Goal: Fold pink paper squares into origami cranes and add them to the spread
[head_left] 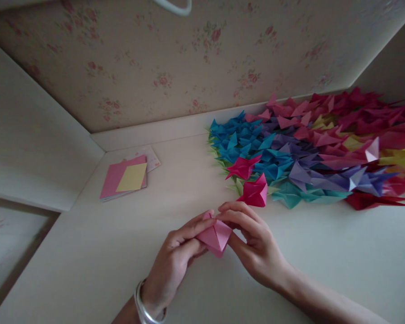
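A pink folded paper [216, 237] with a diamond-like shape and a central crease is held just above the white table. My left hand [180, 249] grips its left side, with the thumb below and fingers over the top. From the right, my right hand [253, 245] pinches the paper's upper right edge between curled fingers and thumb; part of that grip is hidden. Just beyond my hands lie two bright magenta folded paper pieces [254, 191], with pointed ends, at the near edge of a large spread of folded paper.
Many blue [238, 137], purple, pink, teal and yellow folded papers cover the table's right back. A stack of pink and yellow paper sheets [133, 177] lies at the left. Behind stands a floral wall [175, 58]; a white panel [30, 130] rises at the left.
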`<move>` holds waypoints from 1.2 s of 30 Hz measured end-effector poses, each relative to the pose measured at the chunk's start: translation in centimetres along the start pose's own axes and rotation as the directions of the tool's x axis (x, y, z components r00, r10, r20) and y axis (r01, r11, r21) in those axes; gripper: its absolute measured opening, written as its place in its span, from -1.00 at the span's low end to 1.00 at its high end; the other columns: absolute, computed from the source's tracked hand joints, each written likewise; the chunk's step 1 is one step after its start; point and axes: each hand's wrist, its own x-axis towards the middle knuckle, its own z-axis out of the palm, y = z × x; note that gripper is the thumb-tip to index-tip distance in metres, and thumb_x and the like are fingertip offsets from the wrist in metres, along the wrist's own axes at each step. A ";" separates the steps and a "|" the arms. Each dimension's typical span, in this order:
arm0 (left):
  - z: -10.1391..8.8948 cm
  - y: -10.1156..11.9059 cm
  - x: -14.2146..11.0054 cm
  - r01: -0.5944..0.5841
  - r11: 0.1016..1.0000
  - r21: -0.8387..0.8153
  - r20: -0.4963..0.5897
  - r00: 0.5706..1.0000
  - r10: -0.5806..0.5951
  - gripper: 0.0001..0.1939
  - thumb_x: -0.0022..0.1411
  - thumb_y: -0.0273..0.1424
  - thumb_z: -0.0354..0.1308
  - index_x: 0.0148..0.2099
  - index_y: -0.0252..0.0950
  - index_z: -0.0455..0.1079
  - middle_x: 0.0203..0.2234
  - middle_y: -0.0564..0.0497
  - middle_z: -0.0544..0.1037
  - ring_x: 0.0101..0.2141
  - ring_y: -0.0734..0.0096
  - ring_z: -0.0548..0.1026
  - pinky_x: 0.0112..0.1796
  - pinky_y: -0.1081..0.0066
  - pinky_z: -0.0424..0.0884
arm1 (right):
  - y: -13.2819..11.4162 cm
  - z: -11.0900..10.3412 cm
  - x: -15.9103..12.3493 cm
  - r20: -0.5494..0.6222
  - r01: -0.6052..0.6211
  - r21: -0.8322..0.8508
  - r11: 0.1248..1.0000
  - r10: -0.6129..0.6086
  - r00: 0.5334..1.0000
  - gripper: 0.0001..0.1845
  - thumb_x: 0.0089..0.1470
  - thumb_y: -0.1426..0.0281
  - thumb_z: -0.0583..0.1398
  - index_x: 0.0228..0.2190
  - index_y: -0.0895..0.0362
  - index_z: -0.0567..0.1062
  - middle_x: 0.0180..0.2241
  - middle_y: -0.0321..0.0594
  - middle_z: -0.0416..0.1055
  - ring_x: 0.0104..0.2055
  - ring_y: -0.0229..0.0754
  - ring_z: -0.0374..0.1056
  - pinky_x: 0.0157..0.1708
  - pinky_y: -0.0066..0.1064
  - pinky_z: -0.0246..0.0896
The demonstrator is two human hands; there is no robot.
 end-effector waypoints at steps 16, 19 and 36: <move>-0.3 0.0 0.2 -0.015 0.999 0.051 -0.135 0.991 0.022 -0.62 0.24 -0.35 0.29 0.10 -0.20 0.45 -0.25 0.02 0.68 -0.30 0.44 0.59 -0.28 0.53 0.47 | -1.1 -0.8 0.2 0.143 0.111 0.025 0.993 -0.114 0.983 -0.69 0.08 0.60 0.11 -0.29 0.10 0.61 -0.16 -0.06 0.46 -0.12 -0.06 0.45 -0.16 -0.27 0.40; -0.3 0.1 0.2 -0.026 0.998 0.058 -0.133 0.991 0.033 -0.72 0.24 -0.33 0.29 0.01 -0.24 0.52 -0.26 0.02 0.69 -0.30 0.46 0.59 -0.26 0.55 0.48 | -1.0 -0.3 0.3 0.140 0.049 0.015 0.999 -0.051 0.989 -0.78 0.13 0.54 0.17 -0.23 0.10 0.58 -0.16 -0.07 0.46 -0.15 -0.10 0.45 -0.19 -0.31 0.41; -0.1 0.0 0.1 -0.163 0.830 0.534 -0.249 0.907 0.339 -0.87 0.28 -0.30 0.22 -0.18 -0.24 0.48 -0.36 0.03 0.66 -0.36 0.41 0.60 -0.34 0.55 0.48 | -0.5 1.0 -0.1 0.416 -0.612 0.336 0.716 0.471 0.778 -0.66 0.13 0.18 0.28 -0.16 0.15 0.44 -0.48 -0.29 0.51 -0.44 -0.24 0.47 -0.42 -0.45 0.40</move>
